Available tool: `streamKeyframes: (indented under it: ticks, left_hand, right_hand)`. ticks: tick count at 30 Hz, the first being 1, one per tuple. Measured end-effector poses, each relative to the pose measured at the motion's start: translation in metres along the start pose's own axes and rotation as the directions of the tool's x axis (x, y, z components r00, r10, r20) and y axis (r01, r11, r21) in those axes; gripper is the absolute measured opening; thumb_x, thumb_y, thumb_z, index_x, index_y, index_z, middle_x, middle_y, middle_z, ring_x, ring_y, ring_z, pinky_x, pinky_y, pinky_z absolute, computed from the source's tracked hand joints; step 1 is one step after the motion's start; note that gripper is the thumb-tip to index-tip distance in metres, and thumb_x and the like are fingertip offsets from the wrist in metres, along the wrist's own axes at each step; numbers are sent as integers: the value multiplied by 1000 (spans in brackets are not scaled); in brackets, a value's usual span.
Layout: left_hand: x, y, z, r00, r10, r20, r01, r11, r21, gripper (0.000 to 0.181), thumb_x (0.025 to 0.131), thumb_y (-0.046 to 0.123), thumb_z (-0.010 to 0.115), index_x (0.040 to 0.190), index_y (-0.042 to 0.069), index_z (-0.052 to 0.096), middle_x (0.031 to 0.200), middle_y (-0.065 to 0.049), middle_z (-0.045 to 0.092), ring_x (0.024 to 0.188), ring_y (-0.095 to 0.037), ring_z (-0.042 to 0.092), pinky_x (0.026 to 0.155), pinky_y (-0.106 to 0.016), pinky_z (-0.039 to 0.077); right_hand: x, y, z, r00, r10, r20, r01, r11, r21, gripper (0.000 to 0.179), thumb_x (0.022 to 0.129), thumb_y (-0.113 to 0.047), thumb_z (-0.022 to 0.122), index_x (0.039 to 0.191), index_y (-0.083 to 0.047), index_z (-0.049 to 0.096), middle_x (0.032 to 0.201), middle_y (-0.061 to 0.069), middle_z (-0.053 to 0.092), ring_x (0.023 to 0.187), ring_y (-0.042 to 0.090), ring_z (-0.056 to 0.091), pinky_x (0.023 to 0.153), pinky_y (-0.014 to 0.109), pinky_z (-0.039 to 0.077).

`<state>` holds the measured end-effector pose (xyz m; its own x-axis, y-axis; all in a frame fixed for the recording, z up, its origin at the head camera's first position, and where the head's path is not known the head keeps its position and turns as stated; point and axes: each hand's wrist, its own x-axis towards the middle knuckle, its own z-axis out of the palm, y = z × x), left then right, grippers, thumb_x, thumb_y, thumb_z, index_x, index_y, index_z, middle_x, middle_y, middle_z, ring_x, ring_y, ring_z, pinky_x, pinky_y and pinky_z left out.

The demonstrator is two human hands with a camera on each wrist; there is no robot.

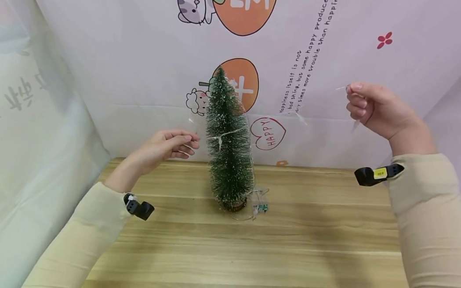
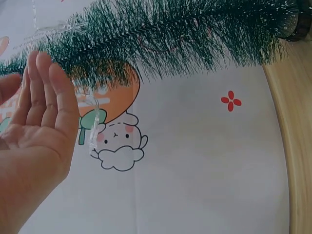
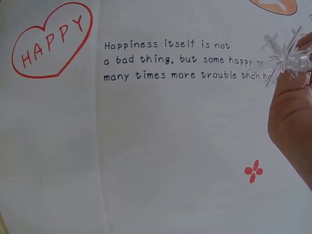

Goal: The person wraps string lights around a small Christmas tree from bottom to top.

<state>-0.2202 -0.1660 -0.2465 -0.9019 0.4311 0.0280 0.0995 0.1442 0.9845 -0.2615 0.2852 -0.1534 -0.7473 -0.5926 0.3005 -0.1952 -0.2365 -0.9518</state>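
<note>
Bottle-brush Christmas tree (image 1: 230,166) with clear fairy lights (image 1: 220,141).
The tree stands on the wooden table (image 1: 247,255); the right hand (image 1: 373,106) pinches the fairy lights, the left hand (image 1: 171,145) hovers beside the tree, fingers loosely extended.

The head view looks forward and down over the worktop (image 1: 270,265) to the backdrop (image 1: 139,72) beyond its back edge. The left wrist view faces the tree (image 2: 170,41) close up, turned sideways; the right wrist's faces the backdrop. Head shares the tree with left, the red heart (image 3: 52,43) with right.
</note>
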Motion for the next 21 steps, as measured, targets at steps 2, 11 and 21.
streamKeyframes:
  ticks: [2,11,21]
  left_hand:
    - [0,0,2,999,-16,35,15,1000,19,40,102,16,42,133,-10,45,93,10,67,86,-5,64,85,-22,55]
    - [1,-1,5,998,-21,55,20,1000,24,41,102,15,40,135,-8,44,89,7,62,81,-7,61,84,-23,56]
    - [2,2,1,996,57,-72,-63,995,-74,20,101,16,44,113,13,60,86,9,61,78,-4,62,80,-20,55]
  right_hand:
    - [2,-4,-1,1000,0,-2,0,1000,20,42,104,-9,28,89,-7,68,64,-1,27,56,12,21,55,24,8]
    - [14,-23,1,990,38,-136,-24,994,106,36,103,-8,34,88,0,66,59,-1,49,53,12,26,53,22,11]
    - [15,-41,-4,1000,-28,-12,31,924,381,43,104,-8,25,92,11,62,61,10,58,54,17,36,56,22,8]
